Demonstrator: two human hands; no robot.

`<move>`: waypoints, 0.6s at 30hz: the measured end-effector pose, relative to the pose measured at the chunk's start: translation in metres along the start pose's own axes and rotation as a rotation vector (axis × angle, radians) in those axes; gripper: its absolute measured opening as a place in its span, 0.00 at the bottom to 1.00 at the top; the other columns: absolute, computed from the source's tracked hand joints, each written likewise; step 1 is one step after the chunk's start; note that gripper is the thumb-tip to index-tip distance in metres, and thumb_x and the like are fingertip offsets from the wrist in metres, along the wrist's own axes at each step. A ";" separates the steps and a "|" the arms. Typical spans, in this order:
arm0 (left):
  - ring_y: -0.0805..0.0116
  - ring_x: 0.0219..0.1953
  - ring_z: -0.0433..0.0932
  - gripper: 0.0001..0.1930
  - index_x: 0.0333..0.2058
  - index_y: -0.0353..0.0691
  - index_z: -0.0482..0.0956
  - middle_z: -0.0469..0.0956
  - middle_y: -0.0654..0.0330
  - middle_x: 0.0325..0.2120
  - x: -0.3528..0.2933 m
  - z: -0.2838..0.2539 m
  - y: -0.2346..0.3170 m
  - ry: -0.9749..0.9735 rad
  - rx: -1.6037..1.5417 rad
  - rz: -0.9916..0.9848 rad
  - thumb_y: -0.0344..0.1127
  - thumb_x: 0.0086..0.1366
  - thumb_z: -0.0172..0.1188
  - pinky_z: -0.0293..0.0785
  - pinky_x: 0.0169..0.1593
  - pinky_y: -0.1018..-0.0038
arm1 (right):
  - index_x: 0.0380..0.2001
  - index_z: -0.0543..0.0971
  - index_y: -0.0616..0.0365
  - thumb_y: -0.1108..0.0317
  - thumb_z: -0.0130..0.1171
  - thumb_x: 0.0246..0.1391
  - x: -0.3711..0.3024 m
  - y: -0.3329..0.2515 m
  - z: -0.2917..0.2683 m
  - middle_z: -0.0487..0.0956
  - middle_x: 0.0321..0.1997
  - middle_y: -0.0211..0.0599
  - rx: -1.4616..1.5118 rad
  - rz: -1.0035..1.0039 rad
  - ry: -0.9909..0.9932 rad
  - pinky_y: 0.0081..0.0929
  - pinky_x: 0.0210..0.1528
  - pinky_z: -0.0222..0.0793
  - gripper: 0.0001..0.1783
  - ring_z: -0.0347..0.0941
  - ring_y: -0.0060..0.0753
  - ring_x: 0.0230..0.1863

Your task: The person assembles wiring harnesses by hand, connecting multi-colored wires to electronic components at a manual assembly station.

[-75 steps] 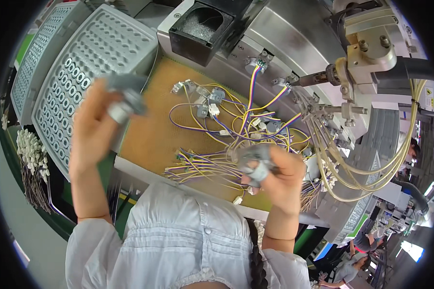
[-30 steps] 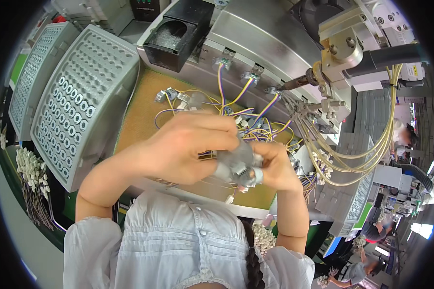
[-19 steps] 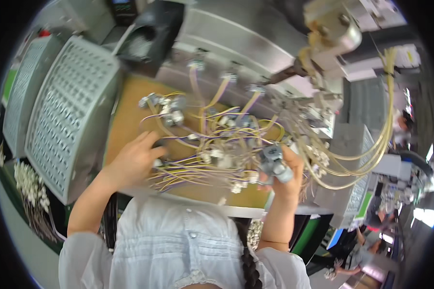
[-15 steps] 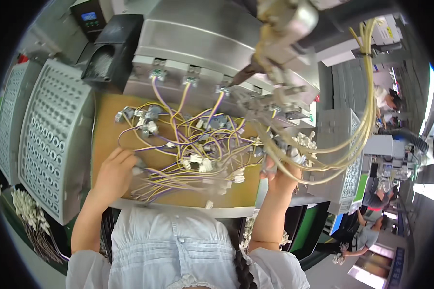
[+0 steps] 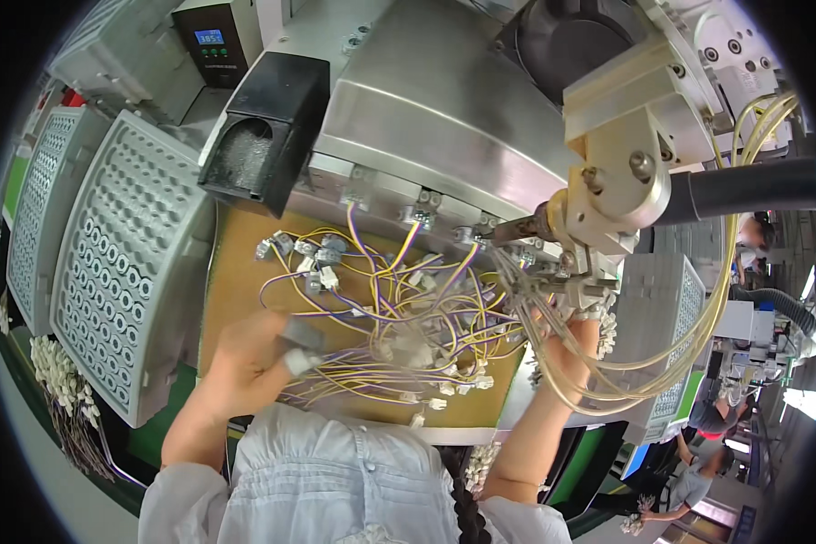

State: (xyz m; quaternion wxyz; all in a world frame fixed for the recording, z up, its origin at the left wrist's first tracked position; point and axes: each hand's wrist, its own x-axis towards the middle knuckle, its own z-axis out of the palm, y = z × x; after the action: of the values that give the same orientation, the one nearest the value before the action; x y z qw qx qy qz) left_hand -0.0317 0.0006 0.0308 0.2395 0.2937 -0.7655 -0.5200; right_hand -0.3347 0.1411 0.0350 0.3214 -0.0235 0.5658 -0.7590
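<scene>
My left hand (image 5: 249, 358), blurred by motion, is closed on a small grey part (image 5: 301, 334) above the left of the brown work board (image 5: 236, 263). A bundle of yellow and purple wires (image 5: 363, 370) lies just right of it. My right hand (image 5: 567, 340) reaches under clear tubes (image 5: 626, 390) at the row of metal fixtures; its fingers are mostly hidden there. Wires run down from small parts seated in the fixtures (image 5: 417, 216). More tangled wires with white connectors (image 5: 467, 381) and grey parts (image 5: 331, 245) cover the board.
A metal soldering head (image 5: 607, 172) with a dark tip overhangs the fixtures at right. A black box with wire cleaning mesh (image 5: 245, 154) stands at the back left. Grey trays with round pockets (image 5: 131, 263) flank the board. Another person (image 5: 698, 471) works far right.
The view has shifted, so the bench appears lower and further right. My left hand has lifted off the board with the grey part. The right hand stays by the fixtures under the tubes.
</scene>
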 end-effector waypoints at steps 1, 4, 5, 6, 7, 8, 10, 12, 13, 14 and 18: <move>0.74 0.25 0.72 0.09 0.30 0.35 0.73 0.74 0.60 0.23 -0.002 0.000 -0.005 0.047 0.038 0.044 0.24 0.49 0.62 0.66 0.29 0.79 | 0.38 0.70 0.63 0.50 0.50 0.52 -0.002 0.001 -0.006 0.74 0.25 0.39 -0.150 -0.079 -0.043 0.21 0.15 0.66 0.24 0.70 0.30 0.17; 0.73 0.23 0.71 0.10 0.31 0.35 0.72 0.74 0.60 0.22 -0.002 -0.010 -0.001 0.101 0.030 -0.005 0.24 0.49 0.62 0.65 0.28 0.80 | 0.34 0.72 0.66 0.46 0.52 0.50 0.002 -0.022 -0.060 0.76 0.27 0.44 -0.712 -0.206 -0.215 0.21 0.15 0.64 0.27 0.71 0.27 0.19; 0.71 0.20 0.69 0.11 0.32 0.36 0.71 0.72 0.60 0.20 -0.002 -0.014 -0.005 0.060 0.115 0.037 0.24 0.49 0.62 0.63 0.24 0.79 | 0.36 0.73 0.66 0.51 0.55 0.49 -0.012 -0.029 -0.054 0.77 0.28 0.43 -0.740 -0.149 -0.288 0.22 0.17 0.66 0.25 0.72 0.29 0.19; 0.71 0.20 0.69 0.11 0.32 0.36 0.71 0.72 0.60 0.20 -0.002 -0.011 -0.007 0.072 0.112 0.033 0.24 0.49 0.62 0.63 0.24 0.79 | 0.37 0.74 0.66 0.55 0.57 0.48 -0.031 -0.034 -0.035 0.78 0.28 0.42 -0.769 -0.088 -0.357 0.23 0.19 0.69 0.22 0.73 0.31 0.18; 0.70 0.19 0.68 0.12 0.32 0.36 0.71 0.71 0.60 0.19 -0.002 -0.009 -0.006 0.058 0.153 0.086 0.24 0.48 0.62 0.62 0.23 0.77 | 0.35 0.75 0.66 0.57 0.59 0.45 -0.051 -0.025 -0.011 0.78 0.28 0.42 -0.707 -0.068 -0.373 0.25 0.21 0.70 0.21 0.75 0.32 0.20; 0.69 0.18 0.67 0.12 0.32 0.37 0.72 0.70 0.60 0.18 -0.004 -0.008 -0.002 0.049 0.202 0.133 0.24 0.48 0.62 0.61 0.21 0.76 | 0.33 0.76 0.67 0.59 0.62 0.42 -0.073 -0.010 0.018 0.79 0.28 0.42 -0.640 -0.044 -0.399 0.27 0.24 0.71 0.20 0.76 0.32 0.23; 0.67 0.16 0.66 0.10 0.30 0.38 0.72 0.68 0.60 0.17 -0.007 -0.008 -0.001 0.119 0.172 0.147 0.23 0.47 0.61 0.59 0.20 0.73 | 0.41 0.75 0.60 0.65 0.65 0.34 -0.087 0.008 0.100 0.78 0.35 0.43 -1.297 -0.467 -0.850 0.27 0.38 0.72 0.25 0.76 0.37 0.36; 0.68 0.16 0.67 0.09 0.28 0.38 0.73 0.68 0.59 0.17 -0.015 -0.011 -0.004 0.146 0.216 0.137 0.23 0.45 0.61 0.59 0.20 0.73 | 0.42 0.74 0.59 0.65 0.63 0.38 -0.090 0.027 0.139 0.77 0.37 0.44 -1.268 -0.478 -1.028 0.29 0.39 0.72 0.23 0.76 0.42 0.36; 0.68 0.16 0.67 0.09 0.28 0.38 0.73 0.68 0.59 0.17 -0.018 -0.015 -0.003 0.152 0.215 0.135 0.23 0.45 0.61 0.59 0.20 0.73 | 0.42 0.74 0.59 0.65 0.63 0.38 -0.086 0.032 0.143 0.77 0.37 0.44 -1.270 -0.479 -1.034 0.29 0.39 0.72 0.23 0.76 0.42 0.36; 0.67 0.17 0.68 0.09 0.27 0.38 0.73 0.69 0.59 0.17 -0.024 -0.021 -0.002 0.182 0.227 0.133 0.24 0.44 0.61 0.60 0.21 0.73 | 0.41 0.74 0.58 0.65 0.61 0.41 -0.080 0.042 0.144 0.77 0.36 0.44 -1.222 -0.486 -1.203 0.30 0.38 0.72 0.20 0.75 0.43 0.35; 0.58 0.37 0.73 0.21 0.40 0.39 0.73 0.74 0.55 0.34 -0.022 -0.079 -0.012 0.482 0.577 -0.101 0.28 0.42 0.61 0.68 0.40 0.69 | 0.38 0.75 0.60 0.70 0.55 0.48 -0.064 0.041 0.138 0.78 0.32 0.39 -1.113 -0.382 -1.259 0.25 0.29 0.72 0.12 0.76 0.36 0.27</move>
State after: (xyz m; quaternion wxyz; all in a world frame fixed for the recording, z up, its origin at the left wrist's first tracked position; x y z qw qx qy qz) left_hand 0.0392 -0.0395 0.0459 0.2944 0.5003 -0.7866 -0.2103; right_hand -0.2098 0.0516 0.0697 0.3839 -0.6887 0.5583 -0.2578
